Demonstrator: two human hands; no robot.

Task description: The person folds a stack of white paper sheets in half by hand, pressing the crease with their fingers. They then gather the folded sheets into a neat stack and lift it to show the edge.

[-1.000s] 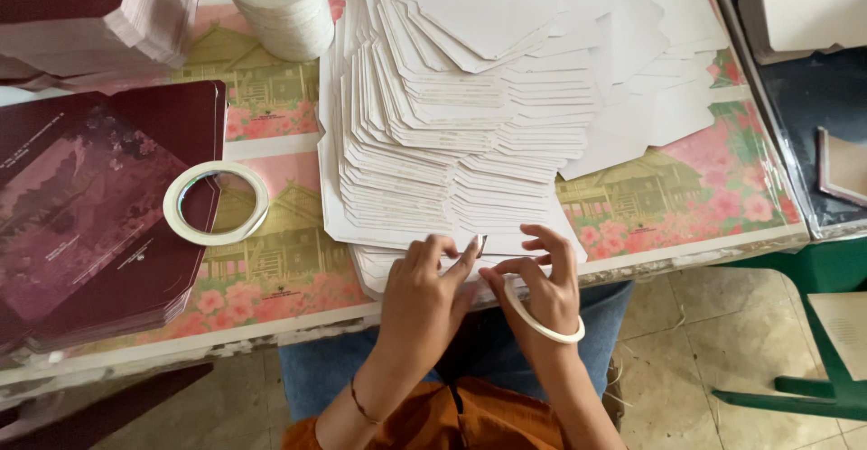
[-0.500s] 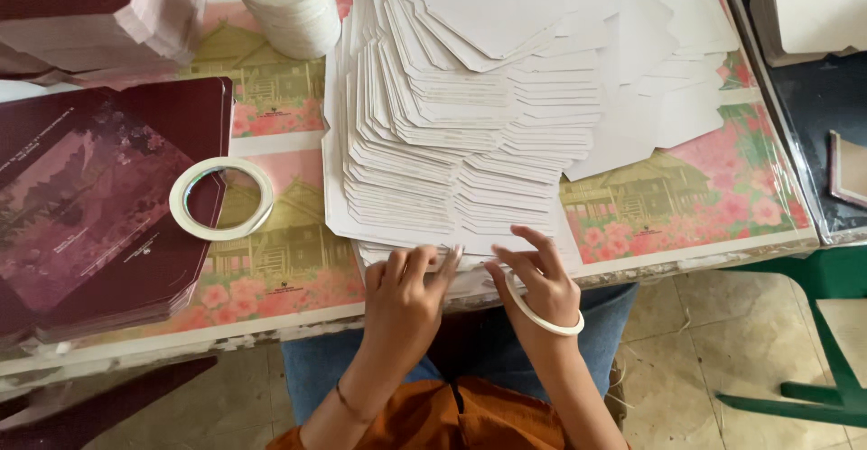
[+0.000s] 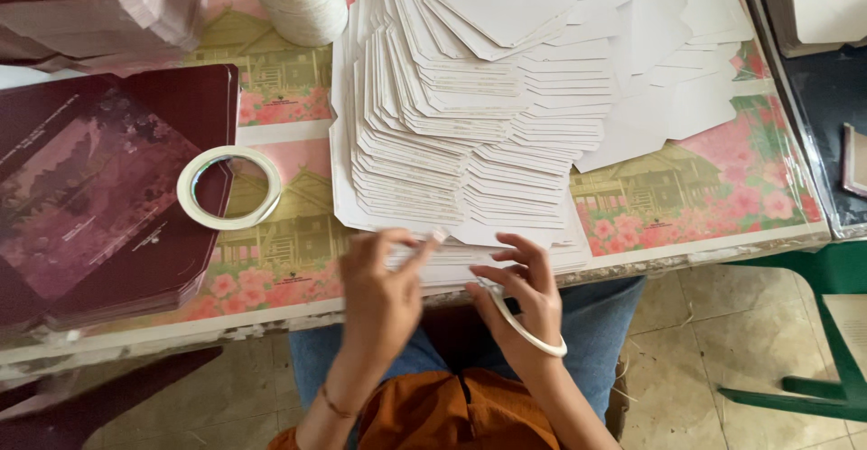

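My left hand (image 3: 384, 292) is motion-blurred at the table's near edge. Its thumb and forefinger are pinched on a small pale strip (image 3: 440, 233) over the lowest sheet of a fanned stack of white die-cut cards (image 3: 461, 134). My right hand (image 3: 524, 292) is beside it with fingers apart, fingertips touching the same near edge of the cards. A thin white tape ring (image 3: 535, 340) hangs around that hand near the wrist.
A white tape roll (image 3: 228, 186) lies on a stack of maroon printed cards (image 3: 99, 206) at the left. A large pale roll (image 3: 298, 3) and a pink-edged stack (image 3: 99, 8) stand at the back. The floral-covered table (image 3: 722, 242) ends by a dark tray (image 3: 822, 98) and green chair (image 3: 813, 396).
My left hand has shifted along the near card edge and is now blurred with motion. My right hand stays at the edge, fingers still spread.
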